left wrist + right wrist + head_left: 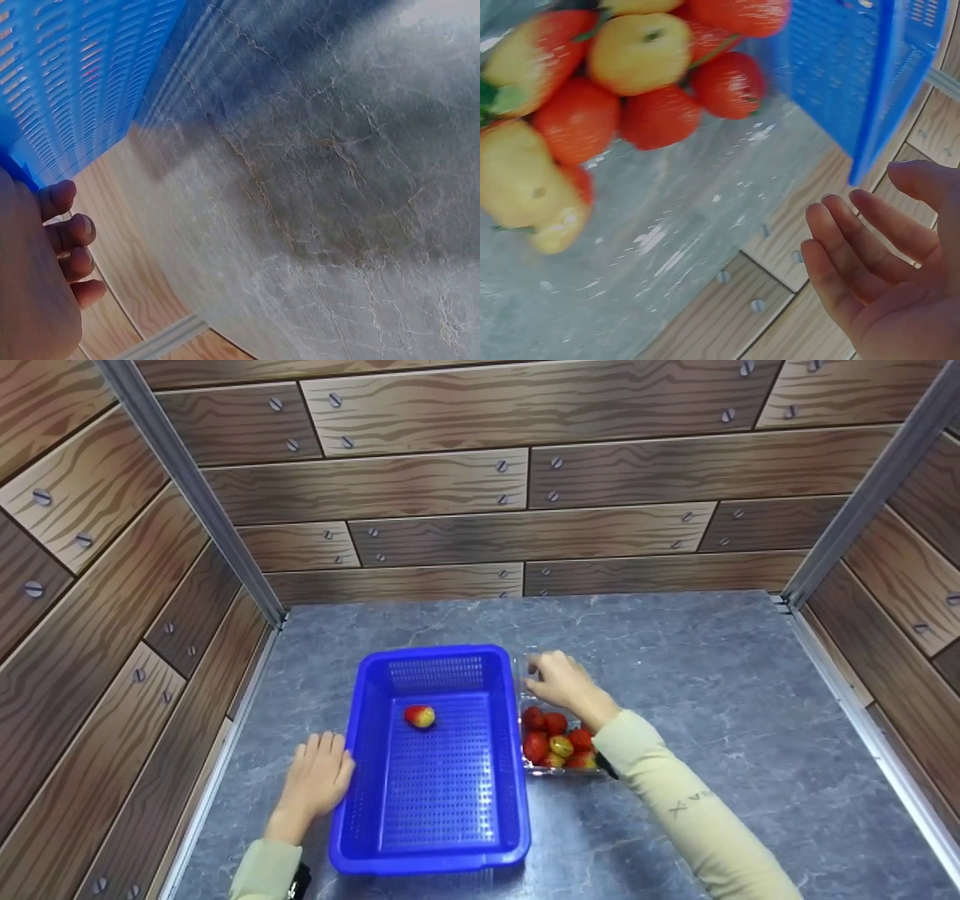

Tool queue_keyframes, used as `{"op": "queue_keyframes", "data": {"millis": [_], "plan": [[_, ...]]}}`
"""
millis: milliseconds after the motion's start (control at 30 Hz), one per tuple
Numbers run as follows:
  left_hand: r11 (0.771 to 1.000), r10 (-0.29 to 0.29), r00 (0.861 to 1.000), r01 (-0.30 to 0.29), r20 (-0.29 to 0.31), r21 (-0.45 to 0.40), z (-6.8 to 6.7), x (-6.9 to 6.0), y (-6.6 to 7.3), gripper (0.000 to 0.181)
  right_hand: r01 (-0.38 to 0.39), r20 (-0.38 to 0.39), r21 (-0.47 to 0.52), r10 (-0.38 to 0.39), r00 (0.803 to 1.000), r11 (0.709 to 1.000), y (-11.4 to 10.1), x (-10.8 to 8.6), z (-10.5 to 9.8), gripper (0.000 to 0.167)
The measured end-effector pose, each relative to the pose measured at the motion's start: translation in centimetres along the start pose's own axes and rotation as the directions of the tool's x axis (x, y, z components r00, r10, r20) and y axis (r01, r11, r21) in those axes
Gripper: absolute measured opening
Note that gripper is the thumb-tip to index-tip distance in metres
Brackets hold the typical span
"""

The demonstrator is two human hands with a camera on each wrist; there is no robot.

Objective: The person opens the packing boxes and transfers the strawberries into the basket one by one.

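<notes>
Blue basket (430,865) beside a clear container (546,771) of red and yellow fruit (535,747).
A single red-and-yellow fruit (420,716) lies inside the basket. The right hand (561,684), empty, fingers loosely bent, is over the container's far end. The left hand (318,775) touches the basket's left rim, fingers relaxed; whether its thumb hooks over is hard to tell.

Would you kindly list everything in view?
Basket: one, blue, on the table
Loose fruit: one, red-yellow, in the basket
Container: one, clear, right of the basket
Heaped fruits: several, red and yellow, in the container
Table: one, grey, underneath
Wall panels: three, brown, behind and either side
Corner posts: two, grey, between panels
Sleeves: two, pale, on the arms
Wristbands: two, black, at the wrists
Left hand: one, at basket's left side
Right hand: one, empty, near the container
</notes>
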State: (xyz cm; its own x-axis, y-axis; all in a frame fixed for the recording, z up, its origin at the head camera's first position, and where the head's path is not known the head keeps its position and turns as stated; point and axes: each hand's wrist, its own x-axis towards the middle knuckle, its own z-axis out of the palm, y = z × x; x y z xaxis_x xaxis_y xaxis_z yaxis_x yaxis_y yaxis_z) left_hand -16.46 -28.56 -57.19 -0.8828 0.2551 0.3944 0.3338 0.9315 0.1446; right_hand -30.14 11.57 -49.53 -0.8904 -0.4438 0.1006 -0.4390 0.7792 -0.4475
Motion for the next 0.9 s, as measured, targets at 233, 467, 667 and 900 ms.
{"op": "queue_keyframes", "data": {"millis": [233, 467, 667, 900], "plan": [[1.000, 0.009, 1.000, -0.009, -0.004, 0.011, -0.2, 0.0, 0.1, 0.011, -0.025, 0.007, -0.030, 0.026, 1.000, 0.999, 2.3, -1.8, 0.6, 0.024], [1.000, 0.014, 1.000, -0.014, 0.001, -0.001, -0.4, 0.2, 0.0, 0.009, 0.042, 0.040, -0.030, -0.041, 0.998, 0.999, 3.0, -3.2, 1.3, 0.018], [1.000, 0.015, 1.000, -0.015, -0.003, -0.005, -0.3, 0.1, 0.1, 0.009, 0.318, 0.000, -0.110, -0.320, 0.948, 0.942, 3.3, -4.5, 2.4, 0.020], [1.000, 0.017, 1.000, -0.017, -0.013, 0.001, -0.3, 0.2, 0.2, 0.009, 0.560, 0.009, -0.067, -0.560, 0.828, 0.826, 3.6, -5.4, 3.5, 0.039]]}}
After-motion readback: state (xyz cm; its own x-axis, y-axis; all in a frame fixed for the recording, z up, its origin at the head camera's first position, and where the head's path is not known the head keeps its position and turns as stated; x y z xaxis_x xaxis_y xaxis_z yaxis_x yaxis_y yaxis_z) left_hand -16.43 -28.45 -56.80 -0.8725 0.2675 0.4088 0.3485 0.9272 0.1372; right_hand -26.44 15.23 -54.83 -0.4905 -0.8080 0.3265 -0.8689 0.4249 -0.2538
